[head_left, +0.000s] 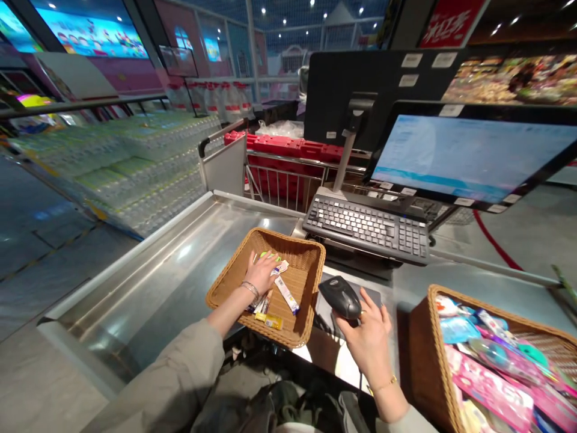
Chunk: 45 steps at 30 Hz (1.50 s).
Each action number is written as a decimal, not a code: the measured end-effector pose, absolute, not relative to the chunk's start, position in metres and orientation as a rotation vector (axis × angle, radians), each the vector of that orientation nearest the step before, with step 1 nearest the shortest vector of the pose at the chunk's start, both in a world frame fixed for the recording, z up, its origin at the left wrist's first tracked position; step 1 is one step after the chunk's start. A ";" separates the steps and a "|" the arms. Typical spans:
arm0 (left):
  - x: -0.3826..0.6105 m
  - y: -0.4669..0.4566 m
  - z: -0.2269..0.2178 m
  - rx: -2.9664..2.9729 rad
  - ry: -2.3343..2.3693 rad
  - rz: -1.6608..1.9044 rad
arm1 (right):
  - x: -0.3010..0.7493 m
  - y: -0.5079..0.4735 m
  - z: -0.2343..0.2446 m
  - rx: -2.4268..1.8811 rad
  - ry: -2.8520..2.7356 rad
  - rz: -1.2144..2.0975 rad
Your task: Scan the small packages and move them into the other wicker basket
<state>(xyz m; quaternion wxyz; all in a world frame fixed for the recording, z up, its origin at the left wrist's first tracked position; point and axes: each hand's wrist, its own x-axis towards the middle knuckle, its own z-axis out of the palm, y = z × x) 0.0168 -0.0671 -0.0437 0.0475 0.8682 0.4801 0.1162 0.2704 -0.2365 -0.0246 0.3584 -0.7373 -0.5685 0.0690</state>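
Note:
My left hand (262, 273) reaches into a wicker basket (315, 264) on the metal counter, fingers stretched over several small packaged items. Beside its fingertips lies a crumpled white packet (282, 266), and something green shows just past them. A slim white packet (287, 294) and a yellow tube-like pack (269, 320) rest on the basket floor. Part of the pile under my palm is hidden. To the right of the basket, my right hand (367, 331) is closed around a black barcode scanner (341, 297), its head pointing toward the basket.
A second wicker basket (435, 337) full of colourful packages stands at the right. Behind the scanner are a keyboard (367, 225) and a lit monitor (473, 153). The metal counter (166, 270) stretches left, with a cart (288, 174) behind it and stacked bottles (135, 168) beyond.

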 end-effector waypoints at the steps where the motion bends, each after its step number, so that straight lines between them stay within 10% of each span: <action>1: 0.013 -0.065 -0.045 2.639 1.480 0.332 | 0.269 -0.236 -0.025 -1.899 -1.466 0.181; 45: -0.009 -0.006 -0.060 2.663 1.600 -0.157 | 0.284 -0.218 -0.049 -1.938 -1.445 0.244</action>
